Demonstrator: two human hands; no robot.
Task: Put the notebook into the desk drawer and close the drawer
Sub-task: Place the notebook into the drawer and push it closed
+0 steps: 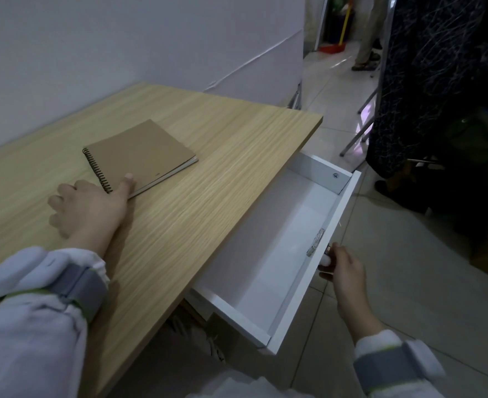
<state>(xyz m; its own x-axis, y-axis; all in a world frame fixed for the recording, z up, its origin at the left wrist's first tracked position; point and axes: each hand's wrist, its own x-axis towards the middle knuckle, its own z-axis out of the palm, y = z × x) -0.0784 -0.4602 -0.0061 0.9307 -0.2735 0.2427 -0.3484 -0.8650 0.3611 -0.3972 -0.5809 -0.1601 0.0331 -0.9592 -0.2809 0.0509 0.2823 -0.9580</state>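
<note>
Left hand thumb rests on the notebook, fingers loose; right hand clamps the drawer handle; open drawer lies at four o'clock of notebook

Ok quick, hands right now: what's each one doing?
Left hand: open, thumb resting on the notebook corner, not gripping it.
Right hand: closed on the drawer handle; the drawer is pulled out.

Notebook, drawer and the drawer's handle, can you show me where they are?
notebook [142, 152], head view, middle of its brown cover.
drawer [271, 248], head view, bare white floor inside it.
handle [327, 258], head view, white end showing by the right hand's fingers.
</note>
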